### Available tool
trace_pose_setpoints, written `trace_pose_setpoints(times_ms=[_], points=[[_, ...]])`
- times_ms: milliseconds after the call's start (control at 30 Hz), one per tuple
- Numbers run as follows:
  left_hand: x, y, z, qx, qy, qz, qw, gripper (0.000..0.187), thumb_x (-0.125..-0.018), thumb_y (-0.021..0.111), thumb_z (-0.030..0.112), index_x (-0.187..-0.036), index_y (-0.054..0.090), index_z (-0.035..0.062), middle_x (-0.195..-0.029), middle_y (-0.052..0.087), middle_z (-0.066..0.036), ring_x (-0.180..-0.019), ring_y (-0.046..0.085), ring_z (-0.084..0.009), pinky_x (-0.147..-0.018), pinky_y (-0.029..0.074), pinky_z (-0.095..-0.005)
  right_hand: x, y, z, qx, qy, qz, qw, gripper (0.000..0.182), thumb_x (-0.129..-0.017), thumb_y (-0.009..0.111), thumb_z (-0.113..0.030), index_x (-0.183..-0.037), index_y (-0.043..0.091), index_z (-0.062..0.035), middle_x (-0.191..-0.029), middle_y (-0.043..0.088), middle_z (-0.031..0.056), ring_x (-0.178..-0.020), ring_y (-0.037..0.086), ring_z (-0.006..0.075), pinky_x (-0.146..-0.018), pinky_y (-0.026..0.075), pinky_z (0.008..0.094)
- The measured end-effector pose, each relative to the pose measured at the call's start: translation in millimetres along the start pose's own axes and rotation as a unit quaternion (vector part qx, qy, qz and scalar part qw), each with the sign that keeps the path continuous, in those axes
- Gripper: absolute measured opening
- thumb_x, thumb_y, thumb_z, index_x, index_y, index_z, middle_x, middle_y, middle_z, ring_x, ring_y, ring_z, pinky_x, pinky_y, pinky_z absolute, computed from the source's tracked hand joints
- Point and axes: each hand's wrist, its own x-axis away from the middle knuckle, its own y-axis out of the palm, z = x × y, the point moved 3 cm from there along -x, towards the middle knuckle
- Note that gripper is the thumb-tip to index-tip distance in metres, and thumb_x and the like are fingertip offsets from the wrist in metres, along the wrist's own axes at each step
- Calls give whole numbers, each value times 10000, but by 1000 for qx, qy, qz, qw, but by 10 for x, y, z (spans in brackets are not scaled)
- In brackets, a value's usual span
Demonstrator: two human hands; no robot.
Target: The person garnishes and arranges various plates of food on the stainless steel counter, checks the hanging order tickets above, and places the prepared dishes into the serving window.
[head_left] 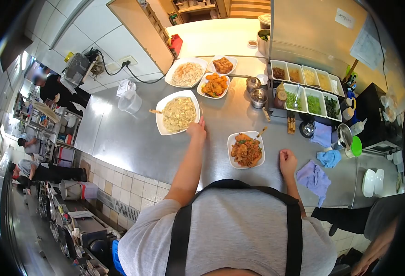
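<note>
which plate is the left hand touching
The big plate of pale noodles; the left hand rests on its near edge. The other four plates lie apart from it.

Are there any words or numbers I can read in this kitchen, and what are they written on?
No text here can be read.
Small white label on the steel panel: dark marks, too small and blurred.
Paper sheets hanging at the right of that panel: print too small.
The plates, including the one at the left hand, show no writing; the right hand rests on the bare counter.
</note>
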Motion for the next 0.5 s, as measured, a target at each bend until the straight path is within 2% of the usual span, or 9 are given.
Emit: trace_pose_setpoints(times_ms=[100, 200, 300, 400, 467, 500], points=[[-228, 181, -223, -88, 9, -114, 990, 452, -955, 208, 217, -1386, 253, 89, -1335, 443, -67, -1231, 443, -315, -1011, 333, -529, -15, -17, -15, 15, 5, -3, 1000, 96, -805, 616, -115, -774, 636, -27, -647, 572, 92, -525, 538, 171, -524, 437, 298], [-168, 522, -158, -34, -99, -110, 988, 478, -970, 151, 318, -1376, 296, 114, -1387, 400, 3, -1323, 309, -275, -1063, 202, -540, -29, -42, -52, 27, 8, -10, 1000, 96, -807, 612, -118, -769, 636, -32, -639, 571, 93, -519, 539, 175, -521, 436, 304], [-320, 695, -46, -29, -151, -47, 987, 503, -971, 167, 380, -1353, 333, 97, -1394, 389, -50, -1275, 378, -281, -1022, 274, -547, -30, -39, -20, 20, 4, -26, 999, 98, -811, 606, -117, -769, 631, -32, -655, 579, 101, -538, 547, 190, -534, 439, 306], [-723, 667, -36, -19, -286, -30, 958, 543, -963, 228, 438, -1329, 364, 61, -1366, 407, -119, -1206, 448, -289, -981, 344, -522, -19, -15, 81, 53, -43, -13, 998, 100, -819, 593, -112, -792, 618, -20, -685, 590, 110, -591, 560, 197, -561, 440, 303], [-1064, 538, -132, -59, -246, -93, 963, 540, -935, 345, 450, -1276, 405, 36, -1244, 478, -154, -1082, 515, -290, -900, 416, -470, -11, 51, 160, -3, -32, -28, 999, 101, -829, 582, -108, -814, 611, -11, -685, 585, 96, -623, 556, 179, -581, 441, 298], [-1117, 490, -138, -93, -216, -117, 965, 530, -920, 402, 451, -1233, 441, 25, -1166, 522, -164, -1007, 549, -285, -851, 452, -445, -8, 90, 199, -4, -9, -35, 999, 100, -836, 581, -109, -819, 612, -15, -671, 581, 70, -607, 541, 144, -574, 442, 289]])
